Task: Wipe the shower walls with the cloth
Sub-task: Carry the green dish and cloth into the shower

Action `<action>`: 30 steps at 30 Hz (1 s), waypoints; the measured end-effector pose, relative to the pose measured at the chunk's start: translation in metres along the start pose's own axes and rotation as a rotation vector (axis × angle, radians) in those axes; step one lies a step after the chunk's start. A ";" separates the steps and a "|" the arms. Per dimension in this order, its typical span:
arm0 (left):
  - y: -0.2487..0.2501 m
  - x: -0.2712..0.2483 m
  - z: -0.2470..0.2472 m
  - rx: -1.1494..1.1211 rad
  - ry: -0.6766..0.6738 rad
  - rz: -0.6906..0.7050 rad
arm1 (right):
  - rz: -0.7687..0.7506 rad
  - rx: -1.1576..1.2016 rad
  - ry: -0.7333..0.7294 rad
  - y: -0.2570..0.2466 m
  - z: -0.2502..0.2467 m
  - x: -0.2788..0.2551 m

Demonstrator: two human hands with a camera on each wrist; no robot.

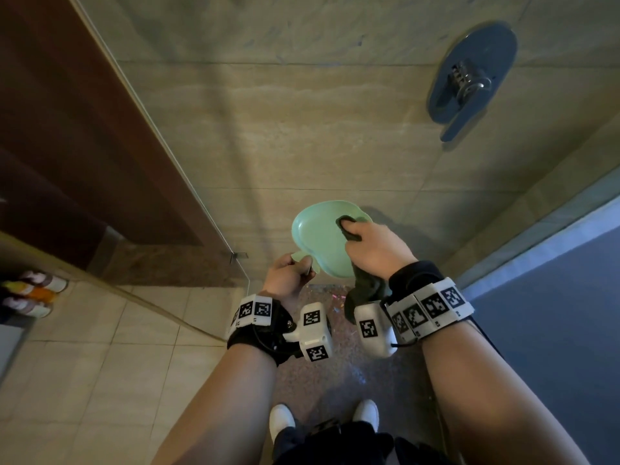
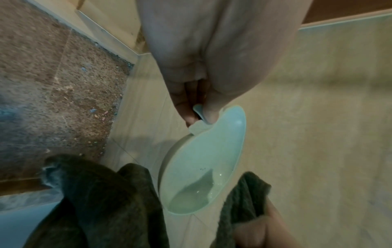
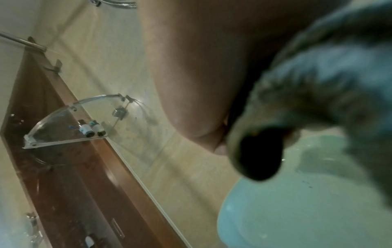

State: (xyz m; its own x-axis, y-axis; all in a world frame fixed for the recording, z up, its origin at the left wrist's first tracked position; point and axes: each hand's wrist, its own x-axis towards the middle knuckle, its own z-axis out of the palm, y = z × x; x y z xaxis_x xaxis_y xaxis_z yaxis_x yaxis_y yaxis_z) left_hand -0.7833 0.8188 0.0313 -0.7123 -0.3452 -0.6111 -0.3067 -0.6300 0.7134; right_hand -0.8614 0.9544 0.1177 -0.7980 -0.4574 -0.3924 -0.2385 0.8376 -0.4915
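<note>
My left hand [image 1: 292, 270] grips the short handle of a mint-green plastic scoop [image 1: 318, 243], held tilted in front of the beige tiled shower wall [image 1: 302, 129]. In the left wrist view the scoop [image 2: 203, 167] holds a little water at its low end. My right hand [image 1: 369, 245] holds a dark grey cloth [image 1: 349, 226], its bunched tip over the scoop's far rim; the cloth's tail [image 1: 367, 292] hangs below my wrist. The right wrist view shows the cloth [image 3: 318, 100] close and blurred above the scoop [image 3: 297, 209].
A round chrome shower valve with a lever [image 1: 469, 82] is mounted on the wall at upper right. A glass panel edge [image 1: 188, 182] runs diagonally at left, with a brown door behind. A glass corner shelf [image 3: 80, 124] carries small bottles. Speckled shower floor [image 1: 335, 364] lies under my white shoes.
</note>
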 end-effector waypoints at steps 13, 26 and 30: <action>-0.086 0.112 -0.063 -0.008 0.220 -0.009 | -0.028 0.148 0.160 0.063 0.094 0.090; -0.224 0.271 -0.138 0.241 0.239 -0.176 | 0.044 0.116 0.197 0.173 0.254 0.215; -0.272 0.322 -0.164 0.384 0.268 -0.228 | 0.042 0.087 0.178 0.212 0.309 0.253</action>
State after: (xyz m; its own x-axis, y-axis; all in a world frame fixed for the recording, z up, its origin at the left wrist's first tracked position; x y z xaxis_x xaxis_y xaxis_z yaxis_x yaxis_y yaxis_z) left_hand -0.8261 0.7647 -0.4155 -0.4288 -0.4269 -0.7962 -0.6805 -0.4270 0.5954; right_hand -0.9430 0.9242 -0.3259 -0.8933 -0.3561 -0.2742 -0.1601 0.8222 -0.5462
